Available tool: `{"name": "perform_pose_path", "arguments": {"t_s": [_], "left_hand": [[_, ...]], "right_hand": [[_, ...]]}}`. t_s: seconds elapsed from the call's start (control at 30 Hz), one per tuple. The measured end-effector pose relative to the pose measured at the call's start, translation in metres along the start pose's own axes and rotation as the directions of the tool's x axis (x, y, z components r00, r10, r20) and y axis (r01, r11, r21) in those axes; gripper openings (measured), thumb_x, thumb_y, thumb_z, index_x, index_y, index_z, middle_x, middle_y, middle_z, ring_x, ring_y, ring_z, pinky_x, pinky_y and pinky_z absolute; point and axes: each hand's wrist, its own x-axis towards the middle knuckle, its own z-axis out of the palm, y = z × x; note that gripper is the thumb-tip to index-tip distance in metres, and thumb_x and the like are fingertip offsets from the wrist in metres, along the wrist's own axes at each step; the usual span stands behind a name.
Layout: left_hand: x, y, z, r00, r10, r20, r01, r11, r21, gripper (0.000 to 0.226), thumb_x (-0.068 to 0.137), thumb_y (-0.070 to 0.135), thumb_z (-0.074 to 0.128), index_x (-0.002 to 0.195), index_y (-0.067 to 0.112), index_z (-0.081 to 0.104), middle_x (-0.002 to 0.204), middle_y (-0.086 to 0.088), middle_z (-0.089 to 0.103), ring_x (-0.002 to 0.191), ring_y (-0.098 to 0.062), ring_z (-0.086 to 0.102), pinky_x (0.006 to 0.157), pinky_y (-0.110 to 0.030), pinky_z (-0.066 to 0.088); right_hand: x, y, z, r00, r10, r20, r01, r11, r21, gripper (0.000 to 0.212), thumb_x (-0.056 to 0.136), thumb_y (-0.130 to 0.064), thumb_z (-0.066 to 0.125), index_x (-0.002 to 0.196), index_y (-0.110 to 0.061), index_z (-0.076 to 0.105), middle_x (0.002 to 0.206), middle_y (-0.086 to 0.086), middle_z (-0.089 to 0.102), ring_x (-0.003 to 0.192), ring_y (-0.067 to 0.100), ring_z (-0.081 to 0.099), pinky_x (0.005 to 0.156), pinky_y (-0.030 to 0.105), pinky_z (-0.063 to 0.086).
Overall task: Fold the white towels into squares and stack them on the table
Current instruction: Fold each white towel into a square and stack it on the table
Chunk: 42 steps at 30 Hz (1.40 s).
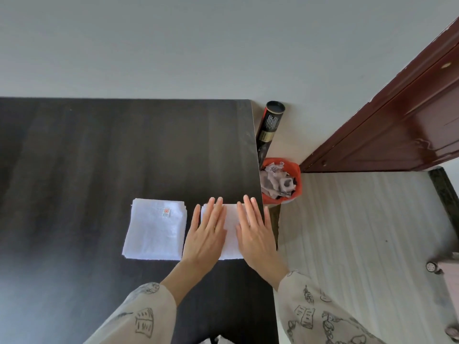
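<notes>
head view | looks steeply down, close over table (99, 157) | edges perhaps distorted

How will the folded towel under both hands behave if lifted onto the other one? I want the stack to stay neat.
The folded towel is soft cloth, so it will probably sag and unfold if lifted by one edge. It looks light. The left hand and right hand press it flat, so it likely springs up a little.

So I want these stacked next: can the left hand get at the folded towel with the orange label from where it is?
Probably yes. The left hand lies flat on the towel under both hands, and the folded towel with the orange label lies just to its left on the table, with only a narrow bare strip between and nothing on top of it.
</notes>
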Motion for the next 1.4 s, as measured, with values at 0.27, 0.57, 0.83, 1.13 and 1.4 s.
{"name": "perform_pose_path", "arguments": {"t_s": [0.27,0.57,0.83,1.13,1.4], "left_hand": [[0.001,-0.015,0.034,0.999,-0.041,0.021,0.042,0.999,-0.028,0.062,0.096,0.041,0.022,0.144,0.003,0.019,0.152,-0.013,0.017,0.141,-0.026,0.014,0.116,-0.039,0.003],[0.007,-0.012,0.043,0.998,-0.026,0.059,0.025,1.000,0.019,0.060,0.098,0.035,0.010,0.144,-0.004,0.017,0.153,-0.019,0.014,0.142,-0.029,0.007,0.117,-0.041,0.011],[0.002,0.005,0.009,0.964,-0.266,0.016,0.223,0.774,-0.593,0.056,0.100,0.036,0.021,0.144,0.025,-0.013,0.151,0.012,-0.022,0.141,-0.005,-0.017,0.115,-0.018,-0.006],[-0.010,0.016,-0.010,0.727,-0.468,0.503,0.614,0.116,-0.780,0.058,0.098,0.043,0.020,0.148,0.022,-0.001,0.152,0.002,0.019,0.137,-0.022,0.027,0.110,-0.036,0.027],[-0.010,0.008,-0.014,0.733,-0.374,0.569,0.636,0.078,-0.768,0.055,0.098,0.047,0.014,0.146,0.020,0.019,0.140,0.004,0.039,0.126,-0.015,0.040,0.109,-0.033,0.031]], "right_hand": [[0.000,0.007,0.030,0.997,0.016,0.075,-0.025,0.992,0.127,0.052,0.100,-0.039,0.013,0.140,-0.012,0.032,0.147,0.012,0.037,0.135,0.028,0.037,0.108,0.044,0.035],[0.001,0.010,0.051,0.991,0.044,0.126,-0.072,0.971,0.228,0.052,0.099,-0.037,0.022,0.144,-0.012,0.023,0.153,0.013,0.025,0.141,0.028,0.023,0.113,0.043,0.029],[0.005,0.002,0.009,0.907,0.281,0.312,-0.416,0.488,0.767,0.053,0.101,-0.032,0.027,0.145,-0.030,-0.004,0.157,-0.006,-0.002,0.143,0.012,0.010,0.116,0.029,0.017],[-0.005,-0.006,-0.010,0.627,0.323,0.709,-0.760,0.052,0.648,0.036,0.097,-0.052,0.019,0.117,-0.026,0.033,0.120,-0.006,0.036,0.118,0.015,0.041,0.102,0.036,0.036],[-0.005,-0.017,-0.037,0.589,0.303,0.749,-0.782,-0.020,0.623,0.042,0.100,-0.045,0.013,0.120,-0.022,0.043,0.124,0.003,0.049,0.103,0.011,0.049,0.086,0.027,0.044]]}}
